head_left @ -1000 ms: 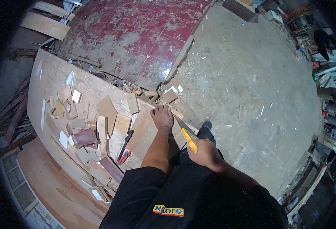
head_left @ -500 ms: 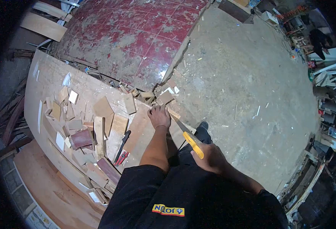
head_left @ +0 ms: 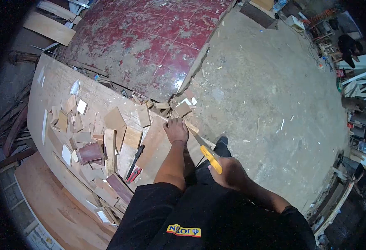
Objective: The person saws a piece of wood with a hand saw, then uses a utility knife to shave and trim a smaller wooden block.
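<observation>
My right hand (head_left: 228, 171) is wrapped round the yellow handle of a hand saw (head_left: 210, 158). The saw's blade points up and left, its far part lying against a piece of wood (head_left: 191, 126) beside my left hand. My left hand (head_left: 176, 131) presses down on a board (head_left: 156, 139) at the table's edge, its fingers spread. Left of that board lie a black tool (head_left: 135, 160) and red-handled pliers (head_left: 133, 175). Where the blade meets the wood is too small to make out.
Wood offcuts (head_left: 90, 153) cover much of the wooden table (head_left: 49, 89) at the left. Beyond it is a dusty red tiled floor (head_left: 149, 37). Scraps dot the concrete floor (head_left: 258, 83). A person in dark clothes (head_left: 349, 48) is at the far right.
The whole view has shifted slightly. Both hands keep nearly the same places, with the saw still in my right hand.
</observation>
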`<action>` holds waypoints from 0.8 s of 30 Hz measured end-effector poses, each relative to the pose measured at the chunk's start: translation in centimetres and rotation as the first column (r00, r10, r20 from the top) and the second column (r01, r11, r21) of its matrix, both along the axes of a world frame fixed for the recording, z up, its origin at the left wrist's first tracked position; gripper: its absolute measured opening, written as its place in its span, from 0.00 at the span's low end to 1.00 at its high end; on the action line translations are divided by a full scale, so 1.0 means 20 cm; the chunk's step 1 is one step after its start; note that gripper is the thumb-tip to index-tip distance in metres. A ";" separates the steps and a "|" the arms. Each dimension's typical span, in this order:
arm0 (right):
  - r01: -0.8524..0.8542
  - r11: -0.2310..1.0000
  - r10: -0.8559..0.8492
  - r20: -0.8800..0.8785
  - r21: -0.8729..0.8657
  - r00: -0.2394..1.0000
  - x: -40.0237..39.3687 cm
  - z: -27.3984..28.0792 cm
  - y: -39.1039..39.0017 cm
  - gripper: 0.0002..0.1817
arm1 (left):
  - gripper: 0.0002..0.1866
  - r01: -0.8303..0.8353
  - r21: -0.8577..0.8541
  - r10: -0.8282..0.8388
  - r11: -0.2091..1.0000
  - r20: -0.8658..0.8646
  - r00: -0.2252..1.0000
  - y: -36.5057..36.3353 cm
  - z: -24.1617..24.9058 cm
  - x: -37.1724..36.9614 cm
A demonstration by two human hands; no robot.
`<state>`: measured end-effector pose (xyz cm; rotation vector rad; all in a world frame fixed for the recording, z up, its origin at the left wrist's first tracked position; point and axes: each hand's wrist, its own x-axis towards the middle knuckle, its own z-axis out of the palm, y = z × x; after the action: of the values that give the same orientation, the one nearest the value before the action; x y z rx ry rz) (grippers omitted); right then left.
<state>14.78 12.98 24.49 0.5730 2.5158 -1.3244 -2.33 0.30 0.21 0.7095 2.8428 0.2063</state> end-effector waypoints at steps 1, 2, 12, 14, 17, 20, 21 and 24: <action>0.000 1.000 0.000 0.000 -0.001 1.000 0.00 -0.01 0.00 0.12 | 0.16 0.003 0.012 -0.003 1.000 -0.011 1.000 0.00 -0.01 0.00; 0.025 1.000 -0.025 -0.026 0.004 0.999 -0.01 -0.04 -0.01 0.12 | 0.16 0.006 0.023 -0.005 1.000 -0.022 1.000 -0.01 -0.02 0.00; 0.143 0.990 -0.142 0.098 -0.003 0.985 -0.03 -0.31 -0.05 0.15 | 0.17 0.001 0.006 -0.001 1.000 0.013 1.000 0.00 0.00 0.00; 0.122 0.992 -0.123 0.030 0.035 0.992 0.00 -0.31 -0.04 0.15 | 0.17 -0.013 0.014 0.012 1.000 0.024 1.000 0.01 0.02 0.00; 0.069 0.997 -0.069 0.001 0.020 0.998 0.07 -0.21 0.01 0.15 | 0.16 -0.011 -0.014 0.011 1.000 0.024 1.000 0.01 0.02 -0.01; 0.030 0.999 -0.028 0.090 -0.028 0.996 0.13 0.00 0.07 0.15 | 0.16 -0.008 0.020 0.007 1.000 0.001 1.000 0.01 0.01 0.00; 0.014 0.999 -0.010 0.132 -0.031 0.991 0.14 0.04 0.08 0.15 | 0.16 0.002 0.027 -0.002 1.000 0.004 1.000 0.01 0.03 0.00; -0.009 0.997 0.005 -0.055 -0.074 0.998 0.12 -0.02 0.06 0.14 | 0.15 -0.014 0.002 0.014 1.000 0.000 1.000 0.01 0.01 -0.01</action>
<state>17.21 14.16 24.12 0.5182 2.4971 -1.4426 -2.43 0.48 0.33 0.6896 2.8489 0.2114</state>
